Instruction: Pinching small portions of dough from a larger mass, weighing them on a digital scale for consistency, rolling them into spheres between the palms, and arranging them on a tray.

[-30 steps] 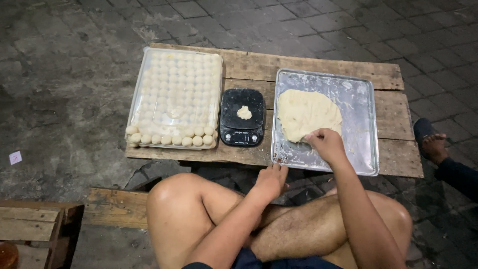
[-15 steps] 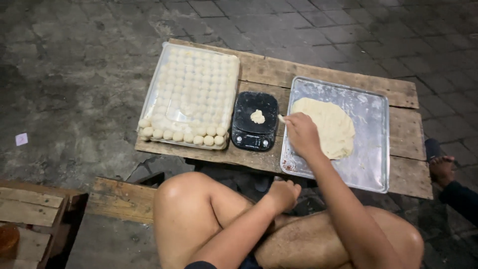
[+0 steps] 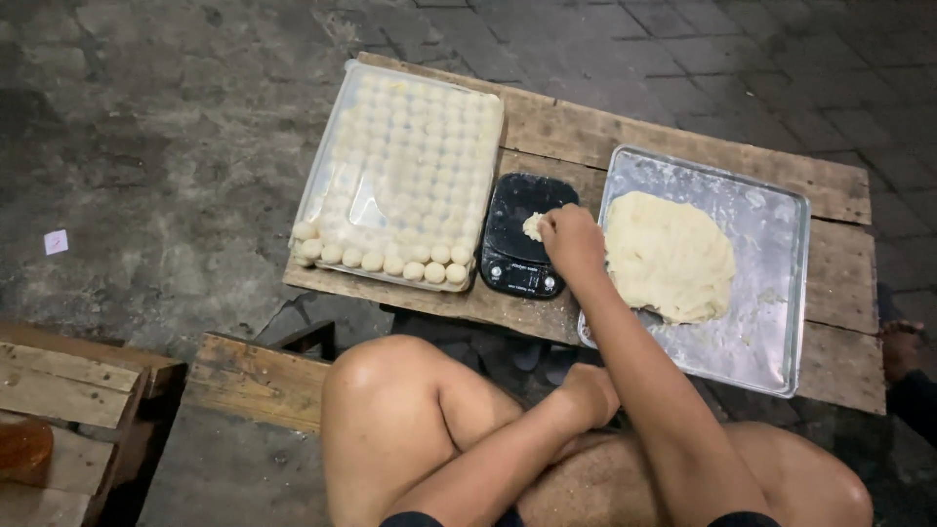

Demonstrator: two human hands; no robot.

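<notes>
- View from above of a seated person's bare knees, with a low wooden bench [image 3: 683, 146] in front on dark paving
- The right hand [image 3: 571, 239] reaches out over a small black scale [image 3: 527, 234] in the middle of the bench
- Its fingers [image 3: 549, 222] are bunched together, pinching a small dough lump [image 3: 533, 227] that sits on the scale's top plate
- The left hand [image 3: 586, 390] rests low between the knees, near the bench edge; its fingers are curled under and I cannot tell whether they hold anything
- Just right of the scale lies a shallow metal tray [image 3: 771, 293], dusted with flour
- A large flattened dough slab [image 3: 669, 254] fills the tray's left half, close beside the right wrist
- Left of the scale sits a clear plastic box [image 3: 322, 185] packed with rows of small round dough balls [image 3: 400, 146]
- A clear sheet covers most of the balls; the nearest row, along the box's front edge, lies uncovered
- At the far right edge, another person's hand [image 3: 898, 346] and dark sleeve show beside the bench
- In the lower left corner stand wooden pallet boards [image 3: 78, 371], apart from the bench
</notes>
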